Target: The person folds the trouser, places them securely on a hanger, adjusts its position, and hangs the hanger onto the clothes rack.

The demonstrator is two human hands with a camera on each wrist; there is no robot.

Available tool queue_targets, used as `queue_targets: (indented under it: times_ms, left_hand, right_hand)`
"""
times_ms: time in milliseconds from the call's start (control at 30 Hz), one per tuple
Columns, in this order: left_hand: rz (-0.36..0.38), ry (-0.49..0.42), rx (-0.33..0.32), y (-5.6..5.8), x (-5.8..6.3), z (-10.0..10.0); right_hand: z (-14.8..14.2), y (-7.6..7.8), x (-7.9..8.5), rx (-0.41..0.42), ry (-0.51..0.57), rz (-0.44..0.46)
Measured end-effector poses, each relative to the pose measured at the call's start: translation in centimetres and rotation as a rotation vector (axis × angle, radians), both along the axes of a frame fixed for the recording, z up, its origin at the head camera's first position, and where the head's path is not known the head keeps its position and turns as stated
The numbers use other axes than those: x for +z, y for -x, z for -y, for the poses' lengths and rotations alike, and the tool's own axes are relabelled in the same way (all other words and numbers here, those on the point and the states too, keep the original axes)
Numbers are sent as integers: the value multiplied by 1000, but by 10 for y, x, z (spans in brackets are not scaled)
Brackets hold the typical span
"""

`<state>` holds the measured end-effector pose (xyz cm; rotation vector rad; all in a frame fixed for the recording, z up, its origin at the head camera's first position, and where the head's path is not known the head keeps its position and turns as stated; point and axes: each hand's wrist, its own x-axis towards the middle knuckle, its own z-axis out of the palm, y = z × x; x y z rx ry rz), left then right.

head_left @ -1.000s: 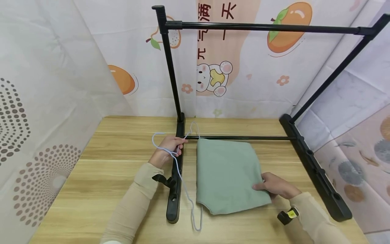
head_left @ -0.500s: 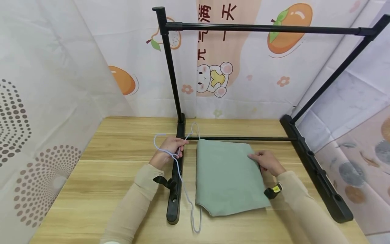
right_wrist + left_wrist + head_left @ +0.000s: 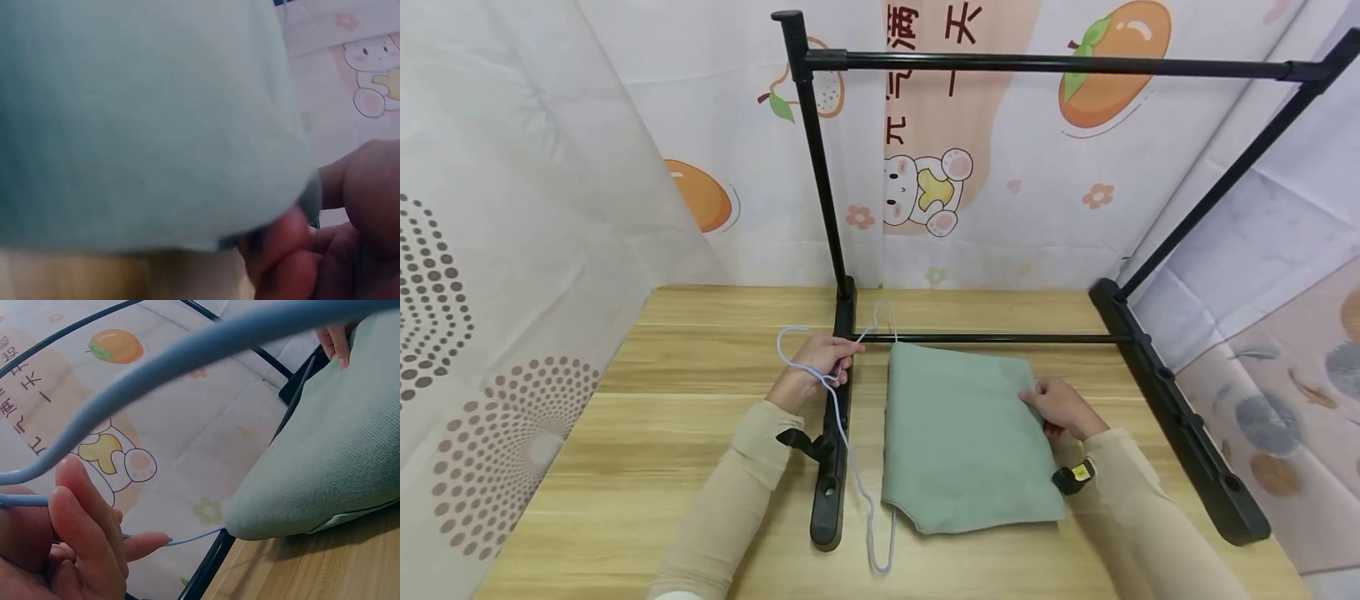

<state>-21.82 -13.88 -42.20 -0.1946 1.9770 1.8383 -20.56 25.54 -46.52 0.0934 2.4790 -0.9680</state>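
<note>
My left hand (image 3: 820,365) grips a light blue wire hanger (image 3: 855,467) near its hook, over the left foot of a black rack. Over the hanger's lower bar hangs a folded sage-green cloth (image 3: 970,442); its folded edge faces left, and the bar is hidden inside it except at both ends. With thumb and fingers, my right hand (image 3: 1063,408) pinches the cloth's right edge near its far corner. In the left wrist view, curled fingers (image 3: 87,531) hold the hanger wire, with the cloth (image 3: 337,444) beyond. The right wrist view shows the cloth (image 3: 144,125) close up, its corner between fingers and thumb.
The black rack (image 3: 1060,65) stands on a wooden table (image 3: 625,467), its top bar above and behind the cloth. A low crossbar (image 3: 1000,339) runs just behind the cloth. The right foot (image 3: 1183,417) lies to the right. Printed curtains (image 3: 722,83) close off the back and sides.
My right hand has moved from the cloth's near right part up to its far right corner and pinches there. The cloth has shifted slightly. My left hand stays put on the hanger.
</note>
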Motion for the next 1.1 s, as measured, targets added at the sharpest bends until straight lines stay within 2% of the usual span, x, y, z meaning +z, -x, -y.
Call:
queue_targets:
  times_ms: [167,267,533,833,1000,1100]
  left_hand:
    - [-13,-11,-8,0,-2,-3]
    - [-14,-12,-10,0,-3,-4]
    - [-2,-44,0,-1,-2,-5]
    - [39,-150,2,-1,1,-6]
    - [39,-164,32,-4,2,-3]
    - [39,-148,10,-5,2,-2]
  right_hand:
    - [-6,-7,1,30,-82,-35]
    - [-8,-9,5,18,-107,-47]
    - [0,-5,1,-24,48,12]
    - [13,-3,-4,-24,103,11]
    - [13,-4,-5,-12,125,33]
    - [12,-5,-4,-14,132,58]
